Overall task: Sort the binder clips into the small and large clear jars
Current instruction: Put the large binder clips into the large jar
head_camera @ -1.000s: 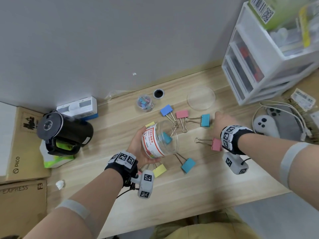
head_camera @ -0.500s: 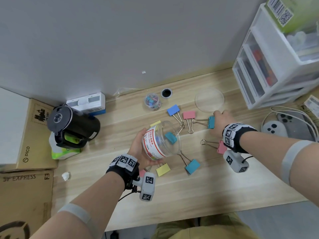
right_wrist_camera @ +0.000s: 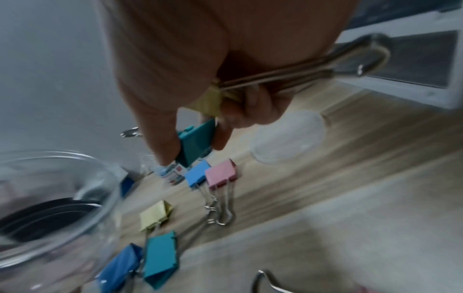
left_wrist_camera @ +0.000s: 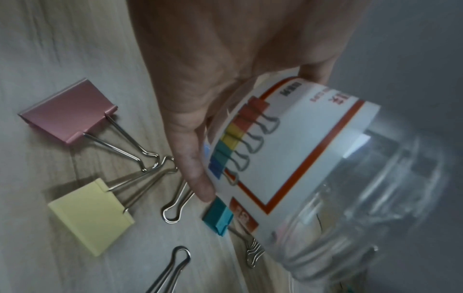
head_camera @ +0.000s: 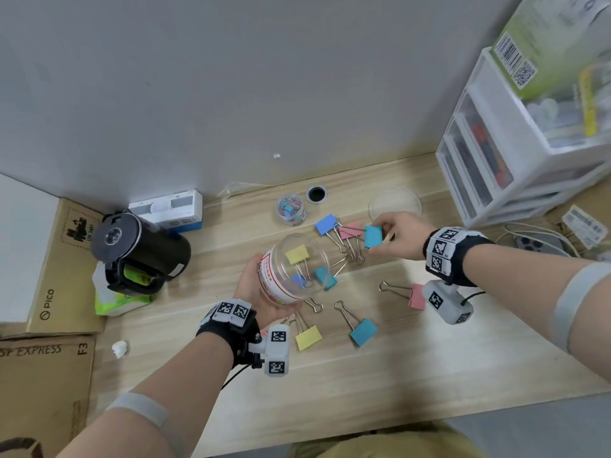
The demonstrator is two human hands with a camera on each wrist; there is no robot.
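Note:
My left hand (head_camera: 256,294) grips the large clear jar (head_camera: 291,269) by its labelled base (left_wrist_camera: 288,142), tilted with its mouth to the right. A yellow, a blue and a teal clip show through its wall; I cannot tell which lie inside. My right hand (head_camera: 388,236) pinches a teal binder clip (head_camera: 373,236) (right_wrist_camera: 198,142) above the table, right of the jar. A yellowish clip (right_wrist_camera: 213,99) with long wire handles also shows under that palm. Large clips lie loose: blue (head_camera: 325,224), pink (head_camera: 350,231), pink (head_camera: 416,296), teal (head_camera: 363,332), yellow (head_camera: 308,337). The small jar (head_camera: 291,209) holds small clips.
A clear lid (head_camera: 395,203) lies behind my right hand. A white drawer unit (head_camera: 529,160) stands at the right, with cables and a controller (head_camera: 535,242) in front. A black kettle (head_camera: 139,249) and cardboard boxes (head_camera: 49,292) sit at the left. A cable hole (head_camera: 316,194) is near the wall.
My right hand has taken the teal clip off the table and lifted it leftward toward the jar. My left hand keeps holding the tilted jar.

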